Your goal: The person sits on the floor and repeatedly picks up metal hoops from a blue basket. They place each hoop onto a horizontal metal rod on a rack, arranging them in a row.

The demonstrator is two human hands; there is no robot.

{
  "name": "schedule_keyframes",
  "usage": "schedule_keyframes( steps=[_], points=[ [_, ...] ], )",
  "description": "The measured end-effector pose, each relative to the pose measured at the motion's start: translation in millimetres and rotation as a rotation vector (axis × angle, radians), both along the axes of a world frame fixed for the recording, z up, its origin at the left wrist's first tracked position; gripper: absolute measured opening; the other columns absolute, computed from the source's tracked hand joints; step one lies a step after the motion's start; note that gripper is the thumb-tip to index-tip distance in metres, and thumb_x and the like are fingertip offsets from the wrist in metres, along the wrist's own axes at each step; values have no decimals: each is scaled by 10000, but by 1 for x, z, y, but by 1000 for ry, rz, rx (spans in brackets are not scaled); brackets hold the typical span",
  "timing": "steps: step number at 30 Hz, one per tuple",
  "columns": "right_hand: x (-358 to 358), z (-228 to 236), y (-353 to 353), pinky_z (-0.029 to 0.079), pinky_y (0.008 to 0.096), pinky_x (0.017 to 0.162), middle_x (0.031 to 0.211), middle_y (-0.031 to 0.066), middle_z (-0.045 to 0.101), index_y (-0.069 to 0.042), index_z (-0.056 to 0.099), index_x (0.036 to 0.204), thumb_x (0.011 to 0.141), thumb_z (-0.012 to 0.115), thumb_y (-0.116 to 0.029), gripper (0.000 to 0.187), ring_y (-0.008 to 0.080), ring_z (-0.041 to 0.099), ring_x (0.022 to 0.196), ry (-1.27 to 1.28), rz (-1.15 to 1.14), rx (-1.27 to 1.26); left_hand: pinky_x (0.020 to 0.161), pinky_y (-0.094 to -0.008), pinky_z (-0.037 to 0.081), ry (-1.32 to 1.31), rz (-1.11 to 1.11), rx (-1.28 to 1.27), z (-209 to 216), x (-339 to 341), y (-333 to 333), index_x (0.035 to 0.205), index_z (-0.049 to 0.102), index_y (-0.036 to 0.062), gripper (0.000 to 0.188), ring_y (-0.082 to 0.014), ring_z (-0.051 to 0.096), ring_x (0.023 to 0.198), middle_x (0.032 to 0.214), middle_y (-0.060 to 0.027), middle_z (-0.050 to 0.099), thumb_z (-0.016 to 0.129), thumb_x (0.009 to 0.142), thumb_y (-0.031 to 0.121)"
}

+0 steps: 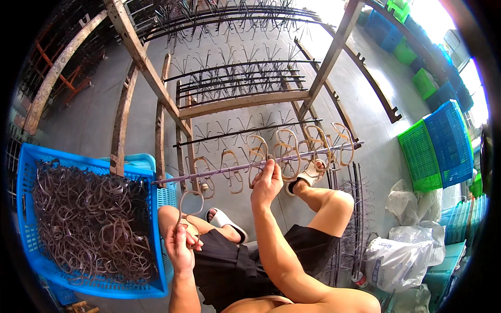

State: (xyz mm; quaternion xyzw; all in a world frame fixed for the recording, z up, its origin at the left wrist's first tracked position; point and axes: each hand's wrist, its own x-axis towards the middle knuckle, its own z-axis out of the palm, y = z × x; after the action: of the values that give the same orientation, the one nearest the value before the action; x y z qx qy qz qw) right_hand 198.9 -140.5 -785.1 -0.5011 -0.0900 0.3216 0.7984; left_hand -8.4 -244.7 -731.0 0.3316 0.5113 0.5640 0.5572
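Note:
In front of me, a purple rod (224,170) with thin hooks runs across, carrying several brown eyeglass frames (230,152), most of them toward its right end. My right hand (267,183) is closed at the middle of the rod, pinching an eyeglass frame that hangs there; whether its fingers also grip the rod is hidden. Lower left, my left hand (181,249) is closed on another eyeglass frame, which stands up from the fingers with one rim showing below the rod. Left of that hand, a blue plastic basket (160,235) holds a tangled heap of brown eyeglass frames (94,224).
A worn metal rack (245,104) stands ahead, bearing several dark hooked rods (235,64). More hooked rods (357,224) lie beside my right leg. White plastic bags (399,261) and a green and blue crate stack (438,146) are on the right.

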Motion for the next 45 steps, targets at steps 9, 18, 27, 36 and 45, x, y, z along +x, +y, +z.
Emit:
schedule_keyframes(
  steps=[9,18,27,36,45],
  points=[
    [6,-4,-6,286,198,358,535,-50,373,-52,572,907,967,475,-245,224,35,370,422,-101,126,64,381,-226,392,2,-40,24,-9,1,2,905,525,59,168,-121,489,435,555,3,453,494,944,219],
    [10,-4,-14,313,211,392,544,-47,319,-32,563,1060,980,442,-271,280,69,391,444,-61,264,133,405,-241,420,-15,-73,5,-7,3,5,926,528,54,152,-130,489,455,572,-7,464,490,942,201],
    [5,-4,-13,359,237,402,530,-35,329,-44,548,989,976,438,-318,296,74,401,451,-19,262,115,405,-239,415,-14,-68,17,-8,1,4,930,529,61,141,-127,482,450,570,-4,461,492,941,196],
    [-11,1,-12,428,208,409,554,-31,448,-39,514,1227,969,464,-257,342,42,458,461,-381,328,-63,374,-243,404,-76,-44,55,-12,-2,0,909,528,57,209,-119,463,428,544,-1,438,472,953,253],
    [12,-1,-18,417,211,398,547,-28,428,-50,502,1255,972,454,-272,363,42,440,457,-297,384,-62,333,-222,374,-102,-100,81,-17,-11,-5,907,546,39,228,-91,418,383,501,2,411,454,960,240]
  ],
)
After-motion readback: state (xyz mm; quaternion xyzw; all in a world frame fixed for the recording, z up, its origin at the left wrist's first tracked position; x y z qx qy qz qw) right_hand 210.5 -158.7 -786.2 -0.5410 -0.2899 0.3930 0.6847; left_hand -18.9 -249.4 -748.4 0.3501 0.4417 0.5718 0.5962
